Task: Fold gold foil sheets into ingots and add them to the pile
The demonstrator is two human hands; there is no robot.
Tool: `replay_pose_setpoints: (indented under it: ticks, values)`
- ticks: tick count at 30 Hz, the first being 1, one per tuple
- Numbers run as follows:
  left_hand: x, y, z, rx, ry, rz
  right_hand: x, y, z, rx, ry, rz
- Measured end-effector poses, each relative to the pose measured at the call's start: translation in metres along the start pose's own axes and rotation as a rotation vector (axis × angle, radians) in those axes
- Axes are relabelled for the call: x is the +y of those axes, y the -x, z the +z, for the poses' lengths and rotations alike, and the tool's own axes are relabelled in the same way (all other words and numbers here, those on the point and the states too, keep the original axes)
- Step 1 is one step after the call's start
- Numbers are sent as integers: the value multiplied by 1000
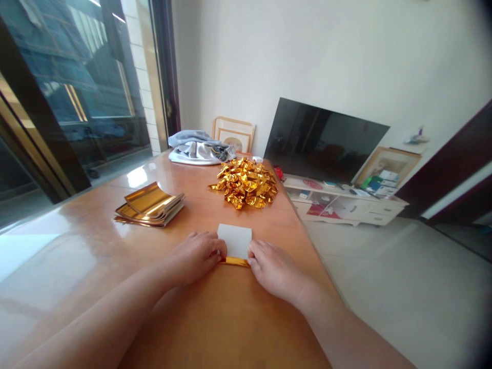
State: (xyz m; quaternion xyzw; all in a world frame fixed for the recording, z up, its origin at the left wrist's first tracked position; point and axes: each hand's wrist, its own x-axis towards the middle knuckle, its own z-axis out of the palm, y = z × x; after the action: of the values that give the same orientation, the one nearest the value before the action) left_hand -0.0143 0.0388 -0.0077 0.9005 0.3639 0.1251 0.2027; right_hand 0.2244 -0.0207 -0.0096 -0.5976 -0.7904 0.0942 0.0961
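Note:
A sheet of gold foil paper [235, 241] lies on the table in front of me, its pale back facing up. Along its near edge a narrow strip is folded over and shows gold. My left hand [202, 254] has its fingers closed on the left end of that fold. At the other end, my right hand [271, 266] pinches the paper's right edge near the fold. Beyond the hands sits a heap of folded gold foil pieces [248, 183]. To the left is a stack of flat gold foil sheets [149, 206], the top one curling up.
The glossy wooden table [226, 323] ends on the right beside a tiled floor. Bundled grey-blue cloth [198, 146] lies at its far end, near framed pictures [234, 134]. A television [325, 138] stands on a low white cabinet [346, 205]. Glass doors [88, 77] are at left.

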Motion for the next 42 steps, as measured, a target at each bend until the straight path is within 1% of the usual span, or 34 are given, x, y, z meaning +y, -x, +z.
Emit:
replay_pose_setpoints:
  ticks: [3, 6, 10, 13, 21, 27, 35, 42]
  values:
    - [-1, 0, 1, 12, -4, 8, 0, 1, -6, 83, -17, -35]
    - [-3, 1, 3, 27, -7, 16, -5, 3, -9, 138, -39, -162]
    - [-4, 1, 4, 42, -7, 27, -16, 7, -7, 75, 2, -331]
    - [-4, 1, 5, 40, -13, 25, -23, 8, -6, 29, 55, -383]
    - [-5, 1, 6, 36, -41, 26, -29, 11, -8, -42, 169, -380]
    - [-7, 1, 6, 30, -48, 21, -30, 15, -18, -80, 211, -348]
    - [-5, 1, 3, 8, -42, 8, -17, 24, -35, -117, 214, -302]
    - [-5, -1, 0, -17, -43, 3, -9, 27, -39, -131, 237, -285]
